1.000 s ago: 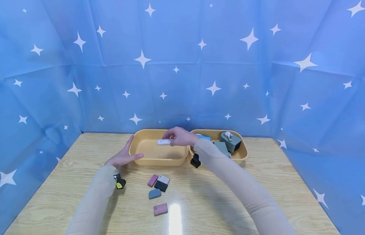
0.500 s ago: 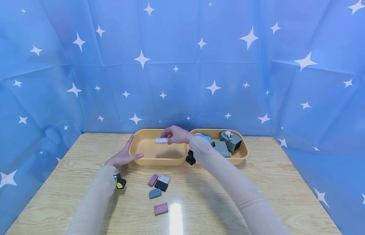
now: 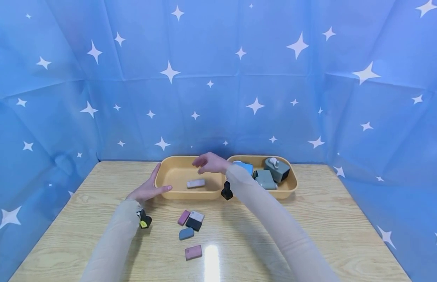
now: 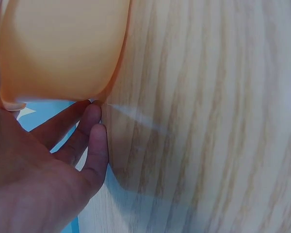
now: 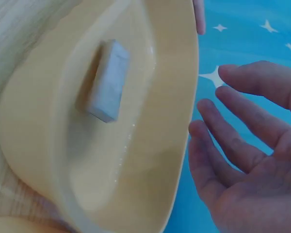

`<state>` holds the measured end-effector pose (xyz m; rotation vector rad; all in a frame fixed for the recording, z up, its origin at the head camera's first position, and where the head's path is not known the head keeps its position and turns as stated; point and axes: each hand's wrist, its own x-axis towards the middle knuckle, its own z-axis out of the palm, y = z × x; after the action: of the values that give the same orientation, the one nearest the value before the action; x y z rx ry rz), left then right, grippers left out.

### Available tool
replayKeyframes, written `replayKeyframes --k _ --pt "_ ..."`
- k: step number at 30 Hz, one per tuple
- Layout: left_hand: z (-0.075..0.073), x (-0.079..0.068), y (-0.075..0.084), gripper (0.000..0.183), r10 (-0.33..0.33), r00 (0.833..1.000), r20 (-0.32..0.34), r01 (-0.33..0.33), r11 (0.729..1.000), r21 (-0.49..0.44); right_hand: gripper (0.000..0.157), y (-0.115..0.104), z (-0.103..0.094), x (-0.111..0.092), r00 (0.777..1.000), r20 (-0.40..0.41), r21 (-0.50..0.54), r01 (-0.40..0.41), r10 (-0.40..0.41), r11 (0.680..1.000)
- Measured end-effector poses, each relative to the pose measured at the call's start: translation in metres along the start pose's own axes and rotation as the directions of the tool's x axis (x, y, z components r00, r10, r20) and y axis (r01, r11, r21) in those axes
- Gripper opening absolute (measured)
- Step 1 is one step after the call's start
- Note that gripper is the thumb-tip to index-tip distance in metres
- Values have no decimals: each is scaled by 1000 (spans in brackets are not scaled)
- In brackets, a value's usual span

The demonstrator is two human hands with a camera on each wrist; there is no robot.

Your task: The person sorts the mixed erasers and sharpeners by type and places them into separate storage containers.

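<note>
- While a pink block [image 3: 193, 252] lies alone, nearest the worktop's [image 3: 345, 223] front edge, a blue-grey block [image 3: 186, 234] sits farther in.
- Beyond, a magenta block [image 3: 183, 217] and black block [image 3: 193, 224] lie close together, seemingly within easy reach.
- Spread wide, the left hand [image 3: 148, 190] touches the left tray's [image 3: 191, 195] left end, probably steadying it.
- Inside that tray, nearer its front wall, is a white block [image 3: 196, 183].
- Above, holding nothing, the right hand's [image 3: 213, 163] fingers are parted, apparently clear of the block.
- Near the worktop's far edge, the right tray [image 3: 285, 193] keeps grey containers [image 3: 276, 170] together.

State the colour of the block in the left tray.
Off-white to pale grey; the block shows best in the right wrist view.
</note>
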<state>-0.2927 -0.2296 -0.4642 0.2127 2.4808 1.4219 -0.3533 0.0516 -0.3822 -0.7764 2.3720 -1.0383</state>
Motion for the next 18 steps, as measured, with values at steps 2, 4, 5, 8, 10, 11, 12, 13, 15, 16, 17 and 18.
replayKeyframes --k 2,4,5,8,10,11,12,13,15,16,17,18 --pt "0 1 0 115 -7 1000 -4 7 1000 -2 41 3 1 -2 1000 6 3 0 0 1000" --pt "0 1 0 116 -4 1000 -7 4 1000 -6 38 4 1 -4 1000 11 13 -1 1 1000" --pt "0 1 0 116 -4 1000 -9 4 1000 -6 38 4 1 -5 1000 15 12 0 0 1000" --pt "-1 2 0 116 -6 1000 -10 6 1000 -1 36 6 2 -8 1000 30 9 7 -7 1000" --pt "0 2 -1 116 -7 1000 -8 7 1000 5 36 7 2 -10 999 39 6 4 -4 1000" --pt "0 2 -1 116 -7 1000 -7 7 1000 9 36 7 2 -11 999 41 3 3 -3 1000" --pt "0 2 -2 116 -5 1000 -7 5 1000 13 36 8 2 -11 999 44 1 1 -1 1000" --pt "0 2 -2 115 -4 1000 -7 4 1000 17 36 8 2 -12 999 45 1 0 0 1000" --pt "0 2 -3 115 0 1000 -9 0 1000 26 36 8 2 -14 999 49 2 -1 1 1000" --pt "0 2 -3 115 3 1000 -9 -3 1000 31 37 8 2 -15 999 51 4 1 -1 1000" --pt "0 2 -3 115 5 1000 -10 -5 999 35 37 8 2 -15 999 52 7 2 -2 1000" --pt "0 2 -2 115 7 1000 -12 -7 999 41 37 8 1 -16 999 53 11 5 -5 1000"
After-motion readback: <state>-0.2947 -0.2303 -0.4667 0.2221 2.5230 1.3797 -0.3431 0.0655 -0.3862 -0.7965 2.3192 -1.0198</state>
